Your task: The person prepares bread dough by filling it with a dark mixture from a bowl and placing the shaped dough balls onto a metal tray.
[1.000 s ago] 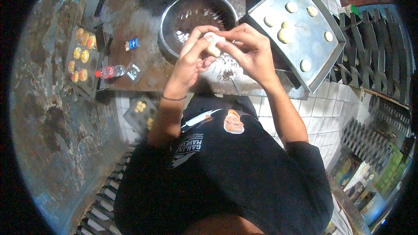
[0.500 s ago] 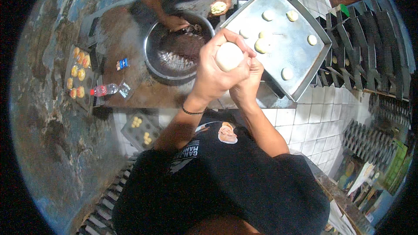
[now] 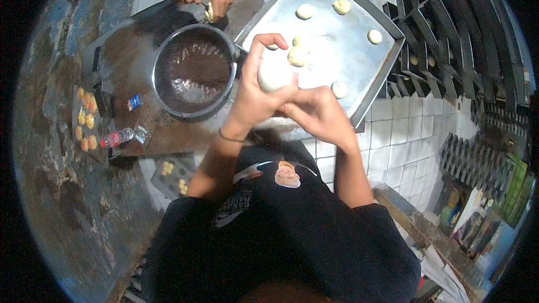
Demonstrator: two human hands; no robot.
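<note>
A smooth white lump of dough (image 3: 274,77) bulges out of my left hand (image 3: 247,98), whose thumb and forefinger curl round it. Against the lower side of that fist, my right hand (image 3: 327,116) has its fingers bent together; what they pinch is hidden. Both hands are over the near left part of a large metal tray (image 3: 351,42). Several pale dough balls lie spread on it, among them one (image 3: 305,11) toward the far edge and a touching pair (image 3: 297,55) just beyond my hands.
Left of my hands stands a metal bowl (image 3: 157,81) of dark brown filling (image 3: 202,62). Across the table a co-worker's hands (image 3: 220,3) work a pale dough piece. A bottle (image 3: 119,137), a blue packet (image 3: 134,102) and topped buns (image 3: 88,119) are farther left. Stacked trays (image 3: 449,36) line the right.
My right hand has swung out to the right, its fingers now at the fist's lower side. The co-worker's hand has left the bowl and joined the other. The whole view has shifted.
</note>
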